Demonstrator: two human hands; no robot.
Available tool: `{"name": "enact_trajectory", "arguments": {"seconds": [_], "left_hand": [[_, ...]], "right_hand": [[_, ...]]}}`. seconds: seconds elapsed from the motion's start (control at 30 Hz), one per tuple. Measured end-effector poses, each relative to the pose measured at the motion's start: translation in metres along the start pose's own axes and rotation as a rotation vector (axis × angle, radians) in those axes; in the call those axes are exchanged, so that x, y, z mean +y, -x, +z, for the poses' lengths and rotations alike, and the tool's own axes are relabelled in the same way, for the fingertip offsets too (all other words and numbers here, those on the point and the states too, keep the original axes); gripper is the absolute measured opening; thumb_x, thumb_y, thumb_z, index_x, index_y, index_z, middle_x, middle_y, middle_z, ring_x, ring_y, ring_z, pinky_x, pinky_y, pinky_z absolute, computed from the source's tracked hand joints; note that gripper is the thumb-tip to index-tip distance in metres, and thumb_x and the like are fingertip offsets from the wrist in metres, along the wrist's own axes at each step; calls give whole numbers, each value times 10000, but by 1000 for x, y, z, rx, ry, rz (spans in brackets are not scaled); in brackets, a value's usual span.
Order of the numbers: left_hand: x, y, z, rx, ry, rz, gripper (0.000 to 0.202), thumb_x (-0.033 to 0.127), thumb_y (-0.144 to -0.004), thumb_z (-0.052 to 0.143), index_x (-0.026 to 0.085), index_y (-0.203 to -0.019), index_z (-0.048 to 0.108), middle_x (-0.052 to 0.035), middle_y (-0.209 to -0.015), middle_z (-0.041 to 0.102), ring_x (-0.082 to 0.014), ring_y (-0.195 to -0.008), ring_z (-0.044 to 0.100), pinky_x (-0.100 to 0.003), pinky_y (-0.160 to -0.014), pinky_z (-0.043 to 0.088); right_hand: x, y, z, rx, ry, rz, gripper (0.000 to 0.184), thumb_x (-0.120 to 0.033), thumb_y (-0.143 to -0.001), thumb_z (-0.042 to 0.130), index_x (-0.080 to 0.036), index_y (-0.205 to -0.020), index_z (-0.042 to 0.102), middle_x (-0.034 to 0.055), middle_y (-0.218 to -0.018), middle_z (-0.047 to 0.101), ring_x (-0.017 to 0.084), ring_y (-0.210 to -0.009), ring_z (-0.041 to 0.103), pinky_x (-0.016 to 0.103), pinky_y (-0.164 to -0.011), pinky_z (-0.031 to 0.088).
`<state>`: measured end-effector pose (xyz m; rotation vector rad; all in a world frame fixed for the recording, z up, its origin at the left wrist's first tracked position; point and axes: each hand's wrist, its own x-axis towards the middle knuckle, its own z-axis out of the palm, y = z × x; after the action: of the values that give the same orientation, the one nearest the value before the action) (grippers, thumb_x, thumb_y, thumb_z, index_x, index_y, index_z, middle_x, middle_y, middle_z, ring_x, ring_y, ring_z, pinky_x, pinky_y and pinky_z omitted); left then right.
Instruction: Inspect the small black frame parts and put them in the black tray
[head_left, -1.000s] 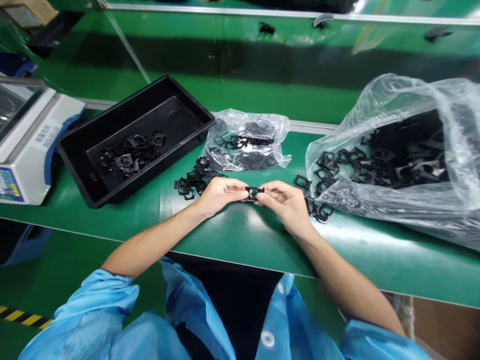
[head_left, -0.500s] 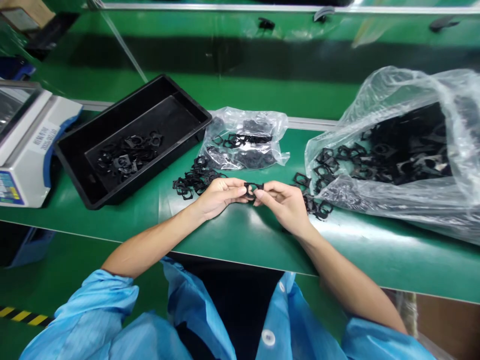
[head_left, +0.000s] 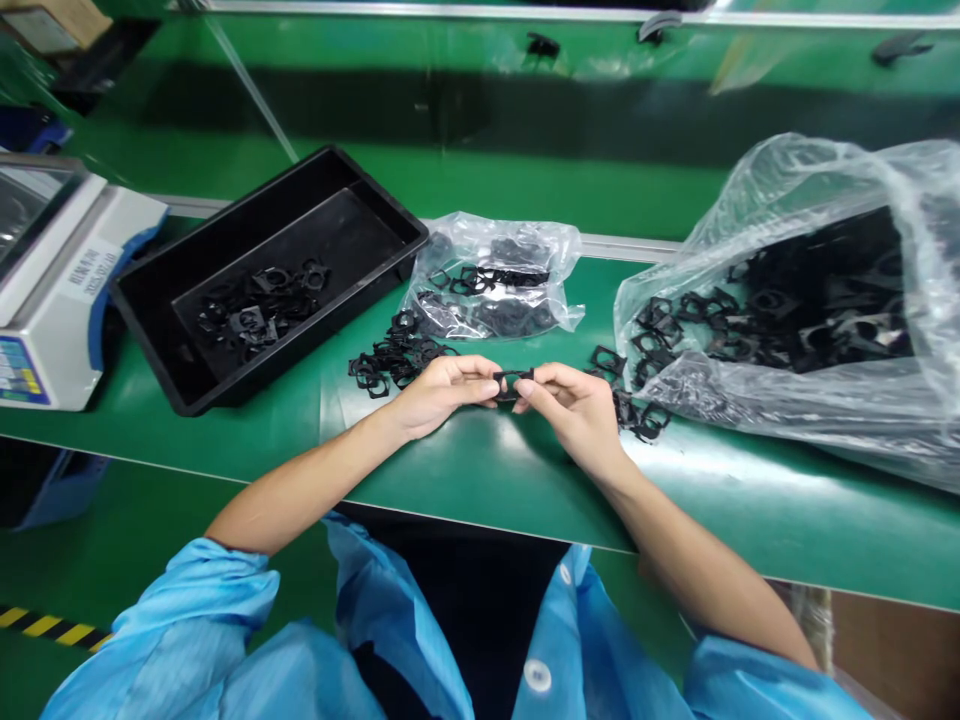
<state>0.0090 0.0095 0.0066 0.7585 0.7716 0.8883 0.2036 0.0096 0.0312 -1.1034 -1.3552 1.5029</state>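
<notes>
Between both hands is a small black plastic frame (head_left: 513, 374) with a round opening, held just above the green table. My left hand (head_left: 448, 390) pinches its left end between thumb and fingers. Its right end is in the pinch of my right hand (head_left: 574, 405). Beyond my left hand lies a loose pile of similar black frames (head_left: 397, 355). Another small pile of black frames (head_left: 641, 415) lies just past my right hand, partly hidden by it.
A black tray (head_left: 300, 355) with several frames in it stands at the left, beside a white scale (head_left: 67, 290). Behind my hands lies a clear bag (head_left: 517, 240) of frames. A large open plastic bag (head_left: 757, 400) spills frames at the right of the green table (head_left: 465, 480).
The held frame appears tilted to a flatter angle between my fingers. Both hands keep their grip, and the whole view has shifted slightly.
</notes>
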Motion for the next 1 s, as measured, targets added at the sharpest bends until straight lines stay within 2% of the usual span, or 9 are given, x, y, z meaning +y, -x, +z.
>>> {"name": "enact_trajectory", "arguments": {"seconds": [0.17, 0.27, 0.57, 0.8, 1.0], "left_hand": [[4, 2, 1, -95, -31, -12, 395, 413, -669, 909, 115, -851, 723, -46, -835, 714, -145, -791, 679, -287, -795, 544], [4, 3, 3, -105, -36, 25, 384, 410, -689, 898, 121, -857, 709, -40, -816, 707, -141, -774, 681, -277, -782, 541], [0, 2, 4, -15, -44, 37, 397, 402, -663, 911, 123, -854, 704, -45, -851, 731, -140, -733, 705, -287, -762, 572], [-1, 3, 6, 151, -214, 164, 368, 410, -682, 885, 123, -840, 718, -30, -736, 731, -126, -605, 675, -255, -641, 550], [-2, 4, 8, 197, -288, 203, 363, 434, -711, 853, 137, -875, 724, -33, -759, 726, -135, -683, 680, -251, -701, 542]], "right_hand": [[-4, 0, 1, -8, -8, 37, 404, -556, -716, 829, -192, -677, 657, -8, -589, 657, 131, -531, 620, 269, -595, 548], [-3, 1, 2, -10, -14, 39, 399, -552, -728, 820, -190, -674, 661, -4, -594, 661, 130, -532, 619, 273, -600, 557], [-1, -2, 0, 28, 30, 36, 481, -636, -673, 820, -194, -677, 632, -3, -606, 660, 132, -521, 618, 269, -569, 542], [-1, 3, 3, 79, 178, -66, 446, -613, -753, 772, -202, -664, 622, -2, -596, 642, 145, -544, 608, 285, -598, 520], [0, 0, 1, 71, 215, -48, 416, -582, -787, 753, -207, -683, 604, 1, -604, 639, 154, -554, 609, 287, -599, 510]]}}
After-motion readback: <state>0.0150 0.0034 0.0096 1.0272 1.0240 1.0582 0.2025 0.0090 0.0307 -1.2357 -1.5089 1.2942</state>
